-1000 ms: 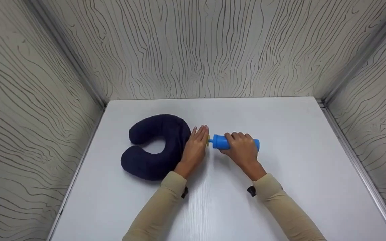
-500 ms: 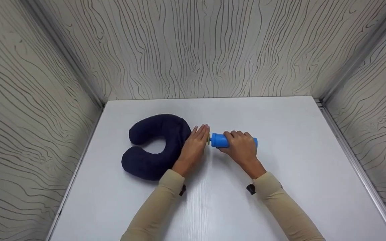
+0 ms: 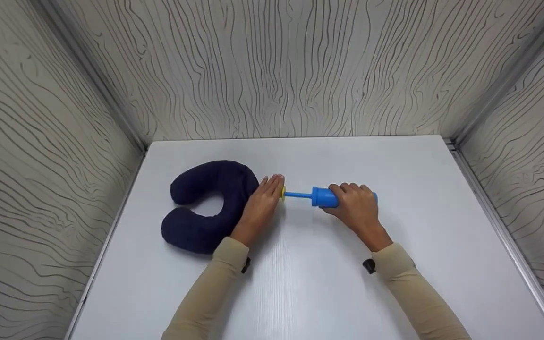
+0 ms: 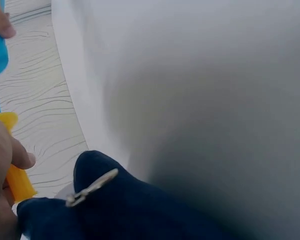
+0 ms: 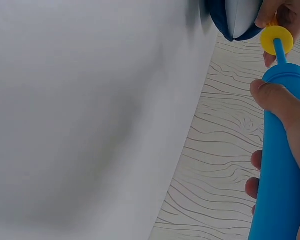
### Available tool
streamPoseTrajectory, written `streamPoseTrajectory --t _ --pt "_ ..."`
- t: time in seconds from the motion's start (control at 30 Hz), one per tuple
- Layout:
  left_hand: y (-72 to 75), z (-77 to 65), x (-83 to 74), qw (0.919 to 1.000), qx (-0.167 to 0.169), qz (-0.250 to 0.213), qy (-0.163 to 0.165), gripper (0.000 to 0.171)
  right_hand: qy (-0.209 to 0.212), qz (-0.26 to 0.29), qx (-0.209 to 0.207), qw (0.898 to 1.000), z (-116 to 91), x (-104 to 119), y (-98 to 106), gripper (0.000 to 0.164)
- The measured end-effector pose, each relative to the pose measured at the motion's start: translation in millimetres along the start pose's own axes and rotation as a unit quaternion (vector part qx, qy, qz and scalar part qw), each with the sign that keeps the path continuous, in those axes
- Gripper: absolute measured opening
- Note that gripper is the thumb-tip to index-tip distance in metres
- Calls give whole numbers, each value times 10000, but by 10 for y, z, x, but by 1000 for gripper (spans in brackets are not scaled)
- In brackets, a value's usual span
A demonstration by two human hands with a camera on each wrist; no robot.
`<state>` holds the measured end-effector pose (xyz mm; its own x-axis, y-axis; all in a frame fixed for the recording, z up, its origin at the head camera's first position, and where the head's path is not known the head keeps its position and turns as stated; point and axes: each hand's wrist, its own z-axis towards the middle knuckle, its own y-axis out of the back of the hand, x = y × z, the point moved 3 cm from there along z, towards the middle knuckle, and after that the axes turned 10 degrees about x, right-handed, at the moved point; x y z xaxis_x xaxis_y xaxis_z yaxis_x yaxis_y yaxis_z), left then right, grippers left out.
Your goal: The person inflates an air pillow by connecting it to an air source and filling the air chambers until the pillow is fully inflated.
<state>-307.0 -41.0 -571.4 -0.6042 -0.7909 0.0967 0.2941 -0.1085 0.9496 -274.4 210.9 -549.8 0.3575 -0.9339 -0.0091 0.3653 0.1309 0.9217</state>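
A blue hand pump point(image 3: 324, 197) lies crosswise between my hands, its thin blue rod point(image 3: 299, 194) drawn well out of the barrel. My right hand point(image 3: 356, 208) grips the barrel, thumb along one side and fingers curled round the other in the right wrist view. My left hand point(image 3: 261, 204) holds the yellow end piece point(image 4: 20, 182) of the pump, thumb and fingers around it below its round yellow flange point(image 5: 276, 40). Right beside that hand is a navy U-shaped neck pillow point(image 3: 196, 231), opening to the left. A pale zip pull or cord point(image 4: 92, 187) shows on the pillow's navy fabric.
The white table point(image 3: 300, 288) spreads around the pillow and pump. Pale wood-grain panels point(image 3: 272, 71) stand at the back and both sides, joined by grey metal strips. A whitish patch point(image 5: 238, 17) shows between the pillow's navy edges in the right wrist view.
The rod was first pushed almost fully in, and now stands far out. My right hand has moved right with the barrel; my left hand and the pillow have shifted slightly left.
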Motion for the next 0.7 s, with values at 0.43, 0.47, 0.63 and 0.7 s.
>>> streamPoseTrajectory --t 0.43,0.47,0.63,0.7 --pt "-32 -119 193 9997 -15 -129 203 59 -112 -26 -54 9999 -121 -231 58 62" --pt "-37 -124 199 9997 -27 -139 218 59 -120 -17 -56 9999 -130 -239 60 62" --pt "-40 -107 171 9990 -110 -306 318 58 -120 -60 -57 9999 -137 -225 62 63" --pt "-37 -91 134 9986 -163 -361 355 58 -103 -122 -45 9999 -128 -187 60 63"
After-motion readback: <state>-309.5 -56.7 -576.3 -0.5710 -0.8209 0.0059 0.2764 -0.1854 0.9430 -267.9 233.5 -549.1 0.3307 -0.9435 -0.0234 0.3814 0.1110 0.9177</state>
